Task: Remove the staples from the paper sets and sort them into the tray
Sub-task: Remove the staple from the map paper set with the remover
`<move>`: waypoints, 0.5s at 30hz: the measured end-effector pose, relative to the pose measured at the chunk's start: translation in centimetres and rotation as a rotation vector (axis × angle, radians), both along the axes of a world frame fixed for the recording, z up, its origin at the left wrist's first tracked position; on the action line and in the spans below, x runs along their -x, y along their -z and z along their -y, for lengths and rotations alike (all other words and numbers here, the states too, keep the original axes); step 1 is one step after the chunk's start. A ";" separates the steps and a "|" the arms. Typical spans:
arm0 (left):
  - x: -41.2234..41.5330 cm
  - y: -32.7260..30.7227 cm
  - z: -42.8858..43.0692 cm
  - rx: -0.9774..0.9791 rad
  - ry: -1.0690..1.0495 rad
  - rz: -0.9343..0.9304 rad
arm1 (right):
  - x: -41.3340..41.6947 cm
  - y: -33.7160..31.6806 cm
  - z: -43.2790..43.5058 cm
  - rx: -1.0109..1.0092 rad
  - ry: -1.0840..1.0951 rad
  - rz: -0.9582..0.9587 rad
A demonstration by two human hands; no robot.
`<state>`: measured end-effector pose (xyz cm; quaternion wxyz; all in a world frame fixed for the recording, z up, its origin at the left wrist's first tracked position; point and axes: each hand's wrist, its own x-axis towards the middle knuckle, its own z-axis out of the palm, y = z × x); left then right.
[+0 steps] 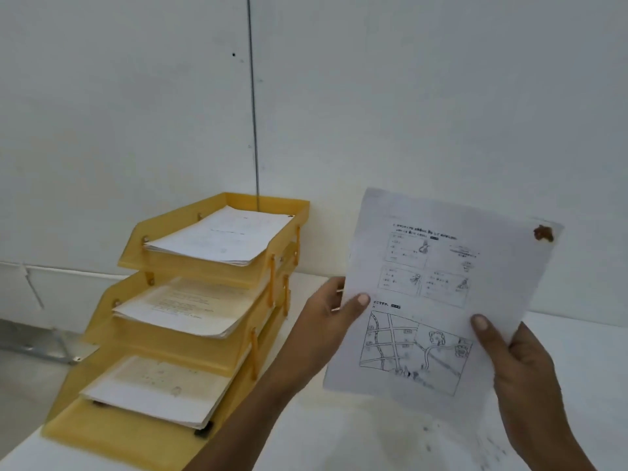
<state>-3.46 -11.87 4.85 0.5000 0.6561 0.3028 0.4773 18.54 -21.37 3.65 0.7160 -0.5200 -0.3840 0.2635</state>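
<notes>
Nearest the camera, the right hand (520, 365) grips the lower right edge of a white printed sheet of paper (441, 283), with its thumb pressed flat on the front and its fingers curled behind. The left hand (326, 321) pinches the sheet's left edge in the same way, thumb on the printed face just above a line drawing of a street map. The sheet is held up off the table, tilted a little clockwise, with boxed cartoon panels in its upper half. A small brown mark (543, 233) sits at its top right corner; it may be a stain or a tear, but the view is too soft to tell. Below the hands lies a white table (577, 351) with a scatter of dark specks (489, 447) near its front edge. To the left of the hands, on the same table, stands a yellow three-tier plastic letter tray (102, 433), its tiers stepped back one above another. Each tier holds a stack of white paper: bottom (153, 385), middle (190, 307) and top (221, 236). Behind everything rises a plain white wall (407, 96) with a thin dark vertical line (253, 96) running down to the tray.
</notes>
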 end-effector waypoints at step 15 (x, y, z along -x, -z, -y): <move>-0.7 5.7 2.6 0.066 -0.113 -0.217 | 1.2 4.1 0.2 0.234 -0.019 0.305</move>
